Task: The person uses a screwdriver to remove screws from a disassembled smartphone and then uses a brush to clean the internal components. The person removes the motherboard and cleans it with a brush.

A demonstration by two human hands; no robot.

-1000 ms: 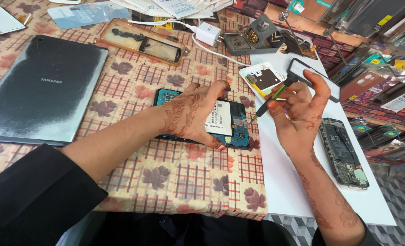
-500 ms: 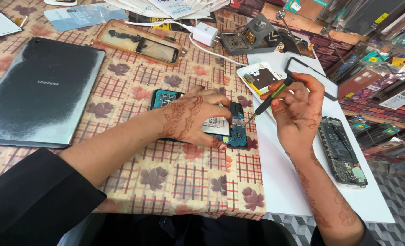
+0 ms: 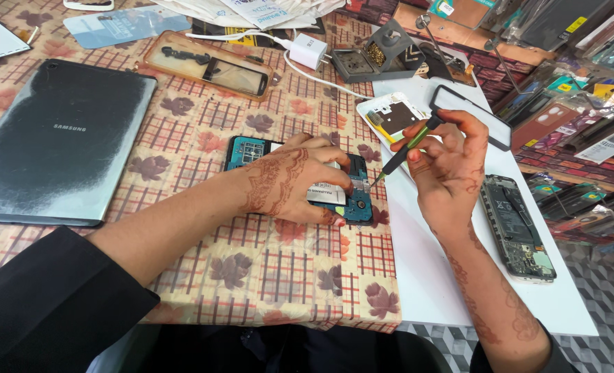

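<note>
An opened blue phone [image 3: 252,152] lies back-up on the checked tablecloth, its battery and circuit board showing. My left hand [image 3: 296,179] rests flat over its middle and holds it down. My right hand [image 3: 448,162] pinches a thin green-and-black screwdriver [image 3: 407,148], whose tip points down at the phone's right end, close to the board. A second opened phone [image 3: 517,228] lies on the white board to the right of my right wrist.
A dark tablet [image 3: 58,141] lies at the left. A brown phone case [image 3: 210,65], a white charger [image 3: 308,50] with cable, a metal soldering stand [image 3: 383,55], a white phone back [image 3: 397,117] and a black frame [image 3: 473,114] sit beyond. Packaged cases fill the right edge.
My right hand has swung the screwdriver down from the white board toward the blue phone's right end. My left hand has settled lower over the phone.
</note>
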